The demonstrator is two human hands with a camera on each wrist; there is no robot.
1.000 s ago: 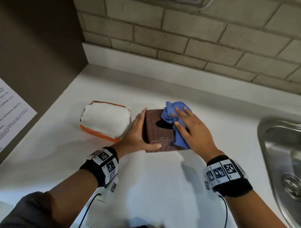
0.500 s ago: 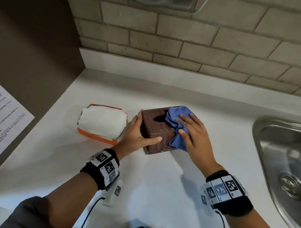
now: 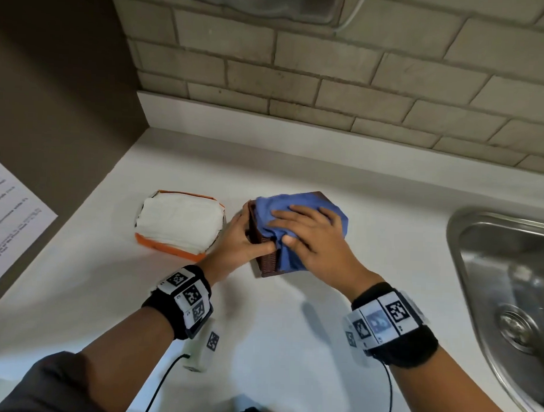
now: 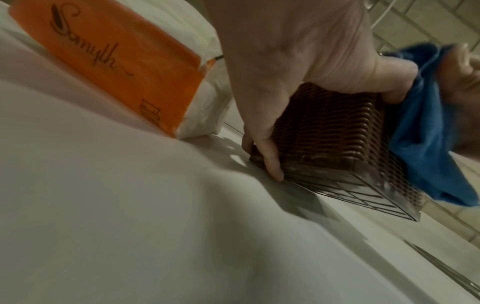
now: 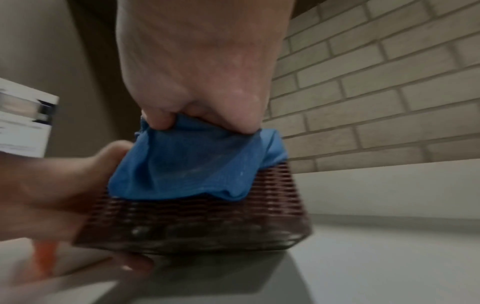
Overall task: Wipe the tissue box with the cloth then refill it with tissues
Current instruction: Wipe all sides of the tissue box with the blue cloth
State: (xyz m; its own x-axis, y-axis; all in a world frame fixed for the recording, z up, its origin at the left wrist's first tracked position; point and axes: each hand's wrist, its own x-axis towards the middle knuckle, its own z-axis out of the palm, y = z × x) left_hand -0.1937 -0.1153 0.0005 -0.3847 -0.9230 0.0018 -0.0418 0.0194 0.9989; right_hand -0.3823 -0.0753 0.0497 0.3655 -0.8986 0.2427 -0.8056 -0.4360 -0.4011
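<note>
A brown woven tissue box (image 3: 266,262) (image 4: 324,133) (image 5: 207,222) stands on the white counter (image 3: 259,344), tipped up on its far-left side so its open wire base shows in the left wrist view. My left hand (image 3: 243,243) (image 4: 285,61) grips its left side, thumb on the near face. My right hand (image 3: 309,238) (image 5: 197,72) presses a blue cloth (image 3: 282,215) (image 4: 428,133) (image 5: 192,164) over the top and near right face, thumb pinching a fold. The box's top opening is hidden by the cloth. An orange pack of white tissues (image 3: 179,224) (image 4: 124,67) lies just left of the box.
A steel sink (image 3: 508,291) is sunk into the counter at the right. A brick wall (image 3: 331,69) runs behind, with a brown side wall at the left carrying a printed paper sheet (image 3: 8,221). A cable runs from each wrist toward me.
My right hand has slid the cloth from the right side across the box's top, covering the opening. The box has tipped a little in my left hand, which keeps its grip.
</note>
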